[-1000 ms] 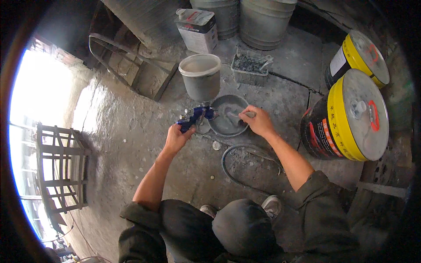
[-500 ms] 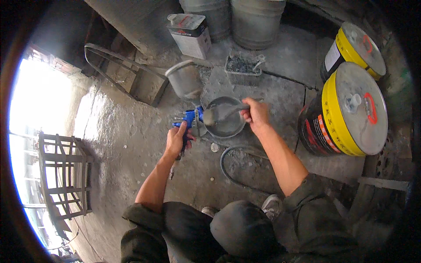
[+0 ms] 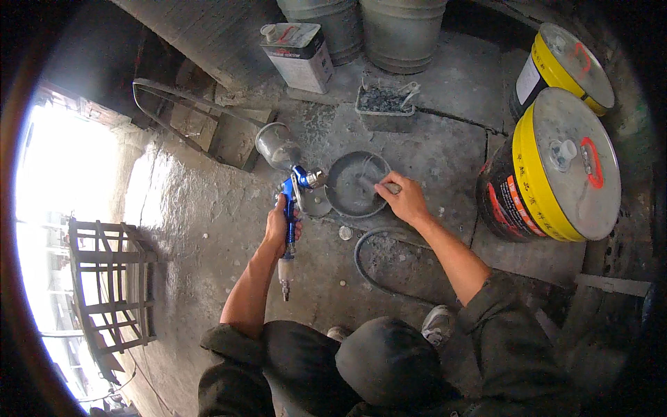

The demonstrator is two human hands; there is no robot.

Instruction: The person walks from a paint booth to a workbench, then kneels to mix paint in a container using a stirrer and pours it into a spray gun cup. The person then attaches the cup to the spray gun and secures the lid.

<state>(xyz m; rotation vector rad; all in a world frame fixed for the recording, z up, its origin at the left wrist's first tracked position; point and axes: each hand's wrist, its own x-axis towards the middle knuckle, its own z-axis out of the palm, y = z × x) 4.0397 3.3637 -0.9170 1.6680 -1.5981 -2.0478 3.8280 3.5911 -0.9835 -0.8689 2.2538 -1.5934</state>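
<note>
My left hand (image 3: 278,226) is closed around the handle of a blue spray gun (image 3: 289,198), which stands nearly upright in view. Its grey, coated paint cup (image 3: 279,146) sits at the far end, and the silver nozzle points right. Pinched in my right hand (image 3: 404,199) is the short handle of a brush (image 3: 369,182), whose head is down inside a round dark basin (image 3: 333,201) with grey liquid at its bottom. The brush head is hard to make out. A flat round lid-like piece (image 3: 317,204) lies partly behind the gun, against the basin's left side.
Beyond the basin are a rectangular tub (image 3: 385,121) of dark stuff, a metal can (image 3: 299,61) and two grey drums (image 3: 403,35). Two yellow-banded buckets (image 3: 566,167) stand at right. A hose (image 3: 361,260) curls near my shoes; a slatted frame (image 3: 111,278) stands at left.
The spray gun has turned more upright and its cup has swung lower and left, away from the basin. My right hand has moved down, and the brush head has shifted from the gun's nozzle into the basin.
</note>
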